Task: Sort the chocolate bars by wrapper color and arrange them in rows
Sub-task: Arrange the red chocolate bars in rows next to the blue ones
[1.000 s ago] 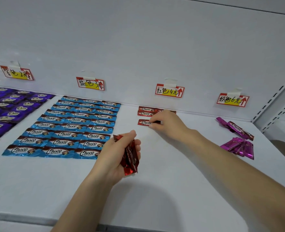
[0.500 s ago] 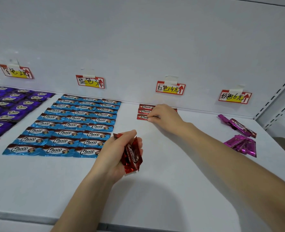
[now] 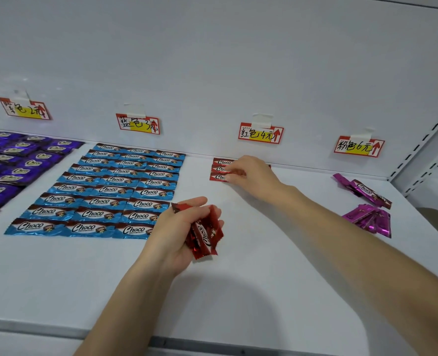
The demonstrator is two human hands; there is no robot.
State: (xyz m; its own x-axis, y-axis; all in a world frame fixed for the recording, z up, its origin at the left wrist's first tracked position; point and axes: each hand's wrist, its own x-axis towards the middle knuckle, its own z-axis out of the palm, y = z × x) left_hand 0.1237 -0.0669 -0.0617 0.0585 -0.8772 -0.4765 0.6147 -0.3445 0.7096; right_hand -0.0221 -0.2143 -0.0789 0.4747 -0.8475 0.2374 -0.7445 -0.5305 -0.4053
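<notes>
Three shiny red foil chocolate bars [image 3: 218,177] lie in rows at 12 o'clock on the white shelf [image 3: 264,283]. The right hand [image 3: 255,176] touches them with bent fingers; I cannot tell if it pinches one. At their 6 o'clock the left hand [image 3: 175,238] grips a bunch of red bars [image 3: 205,235], with blue foil bars [image 3: 115,191] at its 9 o'clock.

The right hand [image 3: 253,176] has slid the nearest red chocolate bar [image 3: 216,177] away from the person. That closed the gap that lay, a second ago, between it and the two red bars [image 3: 220,165] just beyond the fingertips. All three now lie edge to edge in a tight column. The hand has travelled with it and now covers their right ends. In the left hand [image 3: 176,232], the bundle of red bars [image 3: 205,235] has turned slightly, showing a "Choco" label.
</notes>
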